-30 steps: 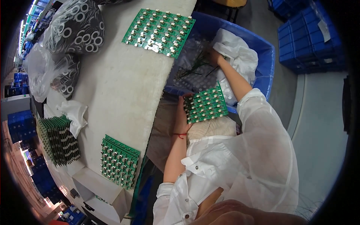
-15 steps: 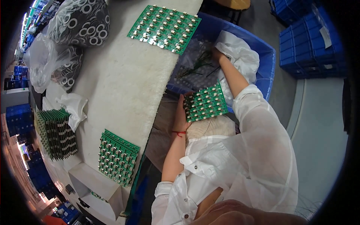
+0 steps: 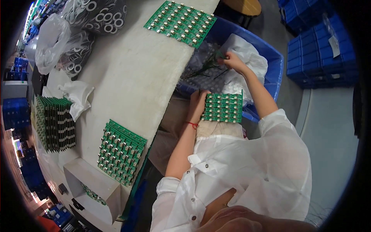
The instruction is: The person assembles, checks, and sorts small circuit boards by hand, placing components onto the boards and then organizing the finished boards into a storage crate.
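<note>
My left hand (image 3: 198, 101) is closed on the left edge of a green circuit board panel (image 3: 222, 108) set with rows of small white parts, held above my lap. Over the blue bin (image 3: 266, 52), my right hand (image 3: 234, 62) pinches a small dark green piece (image 3: 220, 55), whose exact kind is unclear. Below those fingers, thin dark green strips (image 3: 205, 70) lie on clear bubble wrap in the bin. A second panel (image 3: 181, 24) rests on the table's far edge, and a stack of panels (image 3: 121, 152) lies nearer on the left.
The pale table (image 3: 123, 77) carries bags of black and white rings (image 3: 108, 17), a row of upright panels (image 3: 56, 123), a crumpled white bag (image 3: 79, 96) and an open white box (image 3: 92, 176). White plastic (image 3: 245, 50) fills the bin's right side. Blue crates (image 3: 315, 48) stand beyond.
My right hand has lifted up and right from the strips, with a dark green piece at its fingertips. My left hand and its panel have shifted right, and the panel has turned more level.
</note>
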Motion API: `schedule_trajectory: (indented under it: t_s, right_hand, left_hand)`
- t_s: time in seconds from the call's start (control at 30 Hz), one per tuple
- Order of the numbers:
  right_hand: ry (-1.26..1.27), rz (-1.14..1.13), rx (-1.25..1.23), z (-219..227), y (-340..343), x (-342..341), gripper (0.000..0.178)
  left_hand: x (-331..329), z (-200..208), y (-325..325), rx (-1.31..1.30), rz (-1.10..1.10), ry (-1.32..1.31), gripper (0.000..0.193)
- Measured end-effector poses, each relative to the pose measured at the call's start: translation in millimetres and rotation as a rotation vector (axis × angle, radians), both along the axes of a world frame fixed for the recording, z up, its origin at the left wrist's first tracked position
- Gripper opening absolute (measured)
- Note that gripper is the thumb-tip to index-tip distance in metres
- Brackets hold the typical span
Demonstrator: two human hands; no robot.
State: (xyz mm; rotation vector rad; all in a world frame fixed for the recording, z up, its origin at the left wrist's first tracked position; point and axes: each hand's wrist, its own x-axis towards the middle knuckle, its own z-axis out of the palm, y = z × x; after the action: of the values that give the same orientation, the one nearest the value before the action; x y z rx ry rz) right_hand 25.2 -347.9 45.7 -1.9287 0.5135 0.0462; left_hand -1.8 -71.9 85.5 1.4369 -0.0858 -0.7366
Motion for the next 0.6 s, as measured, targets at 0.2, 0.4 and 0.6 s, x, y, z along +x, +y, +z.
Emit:
schedule_trajectory:
  t_s: [0.2,0.4,0.6]
  right_hand:
    - [0.079,0.183,0.715,62.3,50.8,-40.5,0.017]
    - [0.166,0.267,0.9,62.1,81.1,-60.0,0.014]
    - [0.169,0.297,0.723,66.2,74.6,-62.6,0.014]
  left_hand:
    - [-1.7,-7.9,-5.3,-0.071,-0.032,0.026,0.024]
    - [-8.5,-1.2,-7.4,-0.373,0.033,-0.003,0.029]
    - [-8.8,-14.3,-2.7,-0.337,0.003,0.023,0.025]
